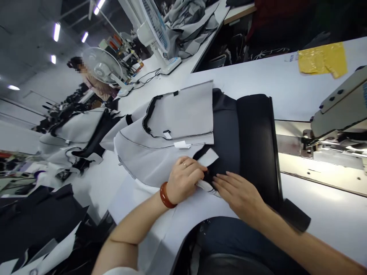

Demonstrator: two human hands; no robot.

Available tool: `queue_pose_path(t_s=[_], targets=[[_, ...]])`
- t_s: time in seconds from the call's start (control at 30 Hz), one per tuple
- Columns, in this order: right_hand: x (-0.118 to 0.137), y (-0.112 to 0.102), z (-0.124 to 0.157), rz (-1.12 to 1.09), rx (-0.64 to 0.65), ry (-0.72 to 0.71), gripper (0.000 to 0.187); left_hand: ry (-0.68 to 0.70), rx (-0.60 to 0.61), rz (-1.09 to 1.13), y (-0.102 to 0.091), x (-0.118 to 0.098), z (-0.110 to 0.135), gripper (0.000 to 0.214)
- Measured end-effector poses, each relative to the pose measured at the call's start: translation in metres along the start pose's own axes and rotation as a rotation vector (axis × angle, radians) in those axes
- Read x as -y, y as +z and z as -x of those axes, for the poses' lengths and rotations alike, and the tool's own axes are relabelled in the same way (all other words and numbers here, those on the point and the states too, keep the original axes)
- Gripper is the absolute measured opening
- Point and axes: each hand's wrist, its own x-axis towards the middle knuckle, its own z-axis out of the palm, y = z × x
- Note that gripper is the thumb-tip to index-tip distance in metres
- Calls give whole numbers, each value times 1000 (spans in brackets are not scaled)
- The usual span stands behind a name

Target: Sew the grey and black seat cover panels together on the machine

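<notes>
On the white table (323, 202), directly before the wearer: fabric workpiece (183, 110), grey at left and dark toward the right, bordered there by a smooth black panel (255, 133). At the near edge of the workpiece: left hand (186, 177), curled, fingers closed on the fabric margin just beside a white tag (209, 157); red-brown bracelet (166, 195) around the wrist. Near it, to the right: right hand (241, 194), fingers extended and nearly flat, resting over the dark section without grasping. Between the hands: a white strip (207, 187), partly covered; whether pinched by the left thumb, impossible to tell. Higher on the grey section: a small white label (182, 144). To the right, apart from both hands: sewing machine (341, 109); beyond it, a yellow packet (321, 60). At the far side: standing fan (157, 30) beside a heap of grey fabric (189, 30); farther left, second fan (106, 68), partly in front of another person (99, 88).
</notes>
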Motion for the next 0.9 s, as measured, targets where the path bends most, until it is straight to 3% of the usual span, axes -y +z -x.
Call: queue_pose_path(t_s=[0.13, 0.17, 0.23, 0.3, 0.4, 0.47, 0.57, 0.67, 0.7, 0.77, 0.83, 0.9], targets=[[-45, 7, -4, -61, 78, -119, 36, -285, 858, 579, 4, 21, -26, 25], [-54, 6, -7, -69, 90, -132, 35, -331, 994, 792, 6, 27, -31, 33], [-68, 5, -19, -82, 85, -139, 33, -426, 1102, 1211, 12, 38, -39, 47], [-77, 3, -34, -82, 78, -166, 32, -533, 1105, 1459, 20, 43, -44, 59], [-96, 4, -58, -43, 139, -240, 35, -610, 1077, 1431, 26, 47, -53, 65], [-116, 7, -68, 23, 226, -190, 36, -548, 895, 1166, 18, 59, -53, 55], [-146, 8, -62, 221, 239, 140, 34, -401, 546, 525, -17, 101, -20, 49], [-150, 9, -31, 355, 76, 505, 36, -388, 603, -30, -52, 157, 57, 75], [-143, 12, -19, 326, 30, 585, 40, -346, 613, -152, -59, 174, 83, 75], [-121, 23, -2, 117, -8, 712, 47, -318, 475, -351, -64, 200, 119, 57], [-96, 40, 1, -229, 8, 848, 55, -318, 393, -495, -60, 211, 126, 47], [-83, 54, -9, -520, 57, 960, 59, -265, 414, -587, -54, 203, 109, 50]])
